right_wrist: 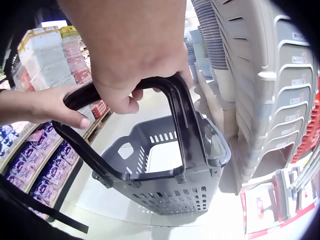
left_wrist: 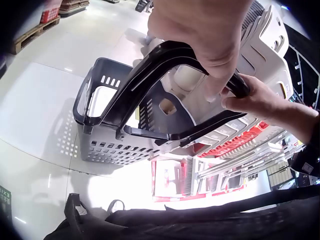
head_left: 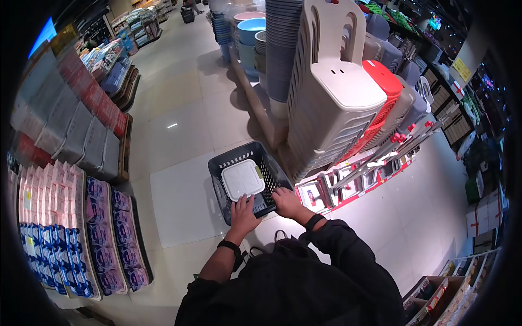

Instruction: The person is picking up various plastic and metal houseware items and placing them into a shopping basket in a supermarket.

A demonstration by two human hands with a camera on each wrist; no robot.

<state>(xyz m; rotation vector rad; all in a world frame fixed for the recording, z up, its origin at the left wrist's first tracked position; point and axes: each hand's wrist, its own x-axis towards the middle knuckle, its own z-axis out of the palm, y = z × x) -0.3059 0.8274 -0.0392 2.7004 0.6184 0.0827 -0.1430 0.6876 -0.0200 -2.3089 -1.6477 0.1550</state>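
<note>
Left hand (head_left: 243, 211) and right hand (head_left: 286, 202) curl fingers (right_wrist: 122, 102) round the handle (right_wrist: 182, 115) of the basket (head_left: 216, 185) at frame centre, likely to steady it.

The left hand (left_wrist: 200, 30) curls around the black handle (left_wrist: 150, 70) of a dark grey basket (left_wrist: 100, 147); the right hand (left_wrist: 260, 102) grips the handle just beside it, above pale floor tiles (left_wrist: 35, 90).

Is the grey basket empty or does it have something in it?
Not empty: the head view shows a white lidded container lying inside the basket, whose black handle the left hand and right hand grip.
</note>
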